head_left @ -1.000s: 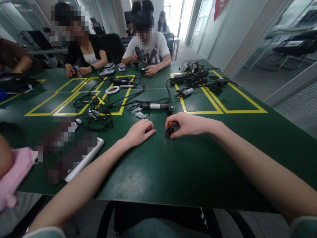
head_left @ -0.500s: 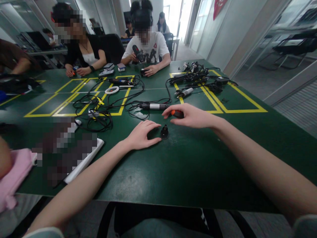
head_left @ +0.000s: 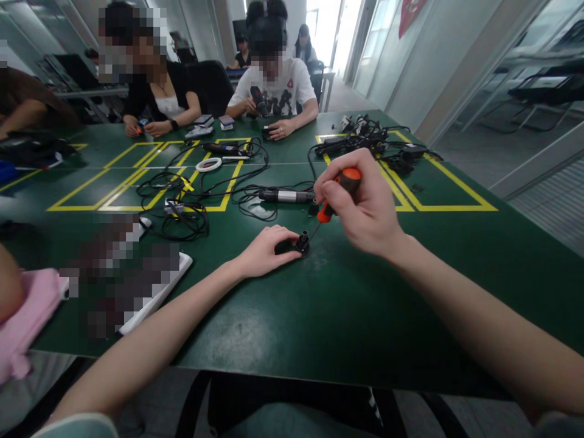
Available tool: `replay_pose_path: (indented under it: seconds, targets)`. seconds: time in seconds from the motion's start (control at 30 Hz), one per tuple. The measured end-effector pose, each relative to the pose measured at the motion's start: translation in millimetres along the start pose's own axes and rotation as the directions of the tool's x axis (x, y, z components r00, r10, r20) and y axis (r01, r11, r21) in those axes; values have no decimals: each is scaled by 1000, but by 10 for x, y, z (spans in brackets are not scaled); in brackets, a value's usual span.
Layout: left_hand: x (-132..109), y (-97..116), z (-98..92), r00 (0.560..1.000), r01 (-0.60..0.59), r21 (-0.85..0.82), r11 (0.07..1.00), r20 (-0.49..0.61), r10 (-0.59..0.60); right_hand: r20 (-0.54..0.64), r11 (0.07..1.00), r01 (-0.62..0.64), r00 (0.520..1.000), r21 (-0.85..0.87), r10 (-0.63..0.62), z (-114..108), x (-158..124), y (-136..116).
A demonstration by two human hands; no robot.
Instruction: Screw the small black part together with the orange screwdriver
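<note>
My right hand (head_left: 365,204) is wrapped round the handle of an orange and black screwdriver (head_left: 325,213). Its thin shaft slants down and left, with the tip close to a small black round part (head_left: 303,243) that has a short upright stem; whether they touch I cannot tell. That part stands on the green table. My left hand (head_left: 269,250) rests on the tabletop, thumb and forefinger closed on the part from the left.
Just beyond my hands lies a black and silver cylindrical tool (head_left: 286,196) with its cable. Tangled cables (head_left: 176,210) lie to the left, and a black cable heap (head_left: 365,140) at the back right. A white-edged tray (head_left: 159,292) is near my left forearm. Co-workers (head_left: 276,85) sit across the table.
My right hand has lifted and turned, bringing the screwdriver upright with its shaft toward the black part. My left thumb and forefinger have moved right and closed on that part.
</note>
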State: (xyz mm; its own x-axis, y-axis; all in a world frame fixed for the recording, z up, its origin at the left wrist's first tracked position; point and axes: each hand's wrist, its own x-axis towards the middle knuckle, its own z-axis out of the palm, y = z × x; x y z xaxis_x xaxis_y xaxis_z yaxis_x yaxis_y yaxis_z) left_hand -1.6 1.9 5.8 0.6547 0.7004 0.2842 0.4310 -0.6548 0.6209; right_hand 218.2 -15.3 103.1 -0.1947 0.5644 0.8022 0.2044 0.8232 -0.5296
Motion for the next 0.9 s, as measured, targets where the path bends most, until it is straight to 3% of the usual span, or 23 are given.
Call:
replay_pose_path:
  seconds: [0.27, 0.47, 0.9]
  targets:
    - [-15, -20, 5, 1000, -30, -58, 998, -8, 30, 90, 999, -25, 996, -36, 28, 41, 29, 17]
    - [-18, -30, 3, 1000, -27, -65, 997, -14, 27, 101, 998, 6, 995, -61, 0, 59, 58, 19]
    - [-16, -31, -7, 1000, -13, -82, 997, 17, 15, 129, 996, -71, 989, -50, 76, 56, 96, 53]
